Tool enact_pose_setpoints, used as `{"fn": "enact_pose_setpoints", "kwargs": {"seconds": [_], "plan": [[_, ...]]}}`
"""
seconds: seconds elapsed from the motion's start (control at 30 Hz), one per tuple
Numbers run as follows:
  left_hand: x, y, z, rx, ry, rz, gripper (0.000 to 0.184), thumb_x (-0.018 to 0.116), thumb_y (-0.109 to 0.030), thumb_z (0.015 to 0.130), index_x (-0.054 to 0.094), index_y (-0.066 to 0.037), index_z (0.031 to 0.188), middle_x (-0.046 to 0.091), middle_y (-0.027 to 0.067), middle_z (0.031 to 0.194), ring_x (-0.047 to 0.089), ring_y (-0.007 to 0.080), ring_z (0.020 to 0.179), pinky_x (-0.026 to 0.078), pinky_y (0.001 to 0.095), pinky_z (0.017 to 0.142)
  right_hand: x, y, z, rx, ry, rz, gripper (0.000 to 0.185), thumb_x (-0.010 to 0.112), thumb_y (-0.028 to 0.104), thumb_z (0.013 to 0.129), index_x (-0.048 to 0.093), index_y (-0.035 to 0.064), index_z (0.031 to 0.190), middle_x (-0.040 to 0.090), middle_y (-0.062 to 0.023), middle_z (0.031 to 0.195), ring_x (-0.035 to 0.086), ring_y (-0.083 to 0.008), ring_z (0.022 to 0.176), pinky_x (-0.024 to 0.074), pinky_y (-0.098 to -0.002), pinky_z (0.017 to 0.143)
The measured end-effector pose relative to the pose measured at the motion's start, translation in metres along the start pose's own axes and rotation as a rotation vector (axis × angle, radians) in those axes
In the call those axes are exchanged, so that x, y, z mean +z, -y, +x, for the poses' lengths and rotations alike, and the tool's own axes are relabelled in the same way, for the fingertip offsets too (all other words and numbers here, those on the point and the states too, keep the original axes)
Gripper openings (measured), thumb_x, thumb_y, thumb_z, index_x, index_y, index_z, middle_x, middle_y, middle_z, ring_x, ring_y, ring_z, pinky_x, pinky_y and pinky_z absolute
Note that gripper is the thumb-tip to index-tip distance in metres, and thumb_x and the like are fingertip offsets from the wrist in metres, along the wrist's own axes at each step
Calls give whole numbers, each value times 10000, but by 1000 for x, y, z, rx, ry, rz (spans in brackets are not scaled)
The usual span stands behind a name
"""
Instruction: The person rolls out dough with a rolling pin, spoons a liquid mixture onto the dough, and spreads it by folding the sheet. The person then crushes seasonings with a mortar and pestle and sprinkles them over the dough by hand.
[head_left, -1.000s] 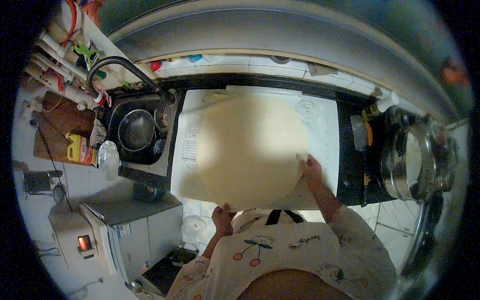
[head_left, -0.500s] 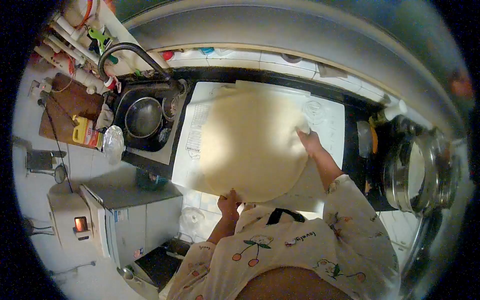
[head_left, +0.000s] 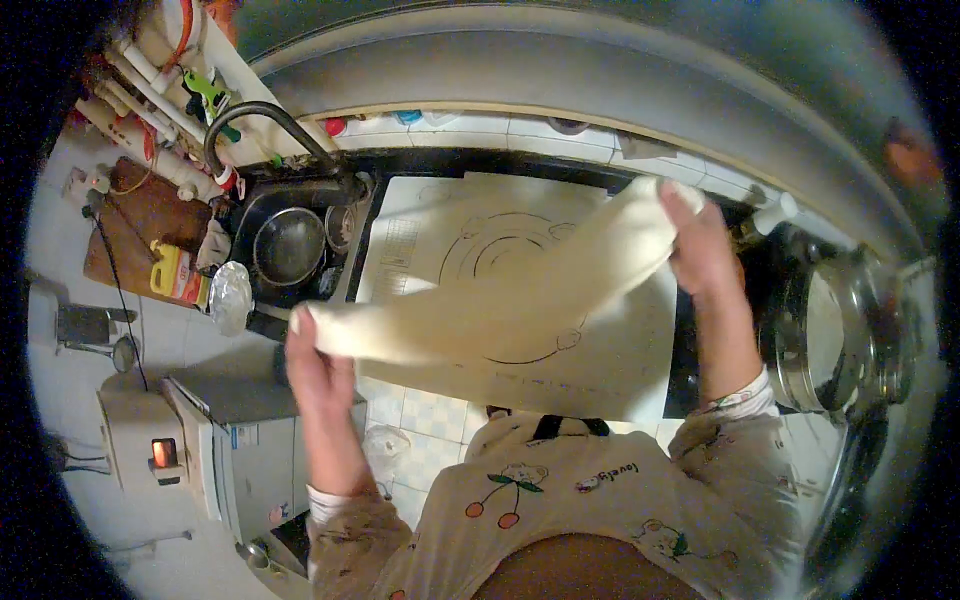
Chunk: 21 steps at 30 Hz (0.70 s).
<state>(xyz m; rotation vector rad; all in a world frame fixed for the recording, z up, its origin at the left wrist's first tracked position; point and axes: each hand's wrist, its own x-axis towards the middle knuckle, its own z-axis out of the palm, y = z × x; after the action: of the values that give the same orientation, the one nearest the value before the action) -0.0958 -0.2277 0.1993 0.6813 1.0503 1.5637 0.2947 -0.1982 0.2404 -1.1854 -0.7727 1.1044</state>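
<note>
A pale sheet of dough [head_left: 490, 300] hangs stretched between my two hands, lifted over the counter and seen nearly edge-on. My left hand [head_left: 318, 365] is closed on its left end, beyond the left edge of the mat. At the upper right, my right hand [head_left: 697, 245] grips the other end, the thumb on top and the fingers partly hidden. Under the dough lies a white kneading mat [head_left: 620, 355] printed with circles and a table of text. The dough hides part of those circles.
A black sink [head_left: 335, 275] with a round pan [head_left: 290, 247] and a curved faucet [head_left: 265, 108] stands at the left. Near it are a yellow bottle [head_left: 175, 272] and a foil-covered thing [head_left: 231, 297]. Large metal pots [head_left: 815, 340] stand at the right.
The dough has been lifted off the mat and stretched into a long band. My left hand has moved left and up, my right hand right and up. The mat's circles now show.
</note>
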Motion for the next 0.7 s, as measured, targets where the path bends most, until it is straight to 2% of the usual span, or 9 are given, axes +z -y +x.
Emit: {"fn": "enact_pose_setpoints", "kwargs": {"seconds": [0.1, 0.17, 0.33, 0.37, 0.47, 0.53, 0.57, 0.67, 0.7], "plan": [[49, -33, 26, -74, 115, -127, 231, 457, -209, 899, 501, -18, 1019, 567, 81, 981, 546, 181, 919, 442, 312, 844, -21, 35, 11, -14, -131, -55, 280, 591, 255, 812, 551, 10, 941, 603, -79, 762, 566, -156, 572, 442, -275, 435], [67, -31, 68, -314, 147, -313, 227, 459, -198, 897, 510, -2, 1000, 577, 94, 966, 560, 193, 894, 470, 301, 793, -35, 47, 23, -43, -250, -115, 264, 597, 271, 805, 554, 26, 894, 584, -54, 698, 539, -121, 525, 387, -245, 374], [141, -19, 113, -550, 66, -246, 159, 531, -187, 863, 481, -41, 823, 504, 30, 658, 400, 100, 477, 385, 187, 428, -79, 66, 30, -142, -269, 25, 228, 563, 242, 831, 558, 23, 894, 601, -69, 764, 568, -162, 578, 446, -265, 471], [135, -12, 130, -555, 263, -213, 144, 533, -166, 860, 478, -39, 825, 520, 38, 663, 427, 105, 477, 398, 193, 432, -66, 82, 9, -164, -264, 34, 218, 555, 231, 836, 558, 22, 897, 605, -71, 782, 576, -169, 601, 459, -265, 504], [166, -18, 124, -491, 146, -222, 139, 542, -152, 851, 497, -24, 881, 577, 72, 742, 497, 124, 517, 433, 199, 451, -57, 92, -31, -189, -322, 66, 191, 529, 196, 852, 557, 18, 914, 617, -78, 833, 599, -175, 696, 488, -255, 625], [138, -5, 147, -601, 364, -190, 139, 534, -147, 854, 506, -24, 909, 584, 76, 760, 519, 146, 534, 457, 221, 475, -71, 76, -51, -137, -405, 34, 196, 527, 194, 853, 558, 16, 930, 620, -79, 854, 602, -173, 719, 489, -259, 645], [126, 0, 154, -653, 472, -173, 141, 530, -145, 855, 510, -23, 923, 588, 78, 768, 530, 157, 543, 469, 232, 486, -50, 65, -64, -126, -459, 96, 203, 535, 208, 850, 560, 25, 935, 614, -64, 831, 579, -152, 666, 471, -254, 593], [128, 9, 124, -554, 127, 260, 148, 532, -141, 851, 517, -27, 945, 589, 70, 766, 554, 196, 566, 487, 267, 495, -28, -2, -106, -2, -498, -6, 231, 562, 263, 838, 568, 53, 935, 568, -7, 705, 460, -97, 494, 371, -239, 438], [112, 21, 135, -611, 200, 336, 164, 537, -142, 846, 518, -29, 963, 589, 74, 781, 561, 205, 585, 489, 288, 486, -27, -35, -116, 34, -496, -78, 240, 571, 283, 834, 571, 62, 928, 545, 12, 653, 414, -82, 441, 331, -235, 393]]}}
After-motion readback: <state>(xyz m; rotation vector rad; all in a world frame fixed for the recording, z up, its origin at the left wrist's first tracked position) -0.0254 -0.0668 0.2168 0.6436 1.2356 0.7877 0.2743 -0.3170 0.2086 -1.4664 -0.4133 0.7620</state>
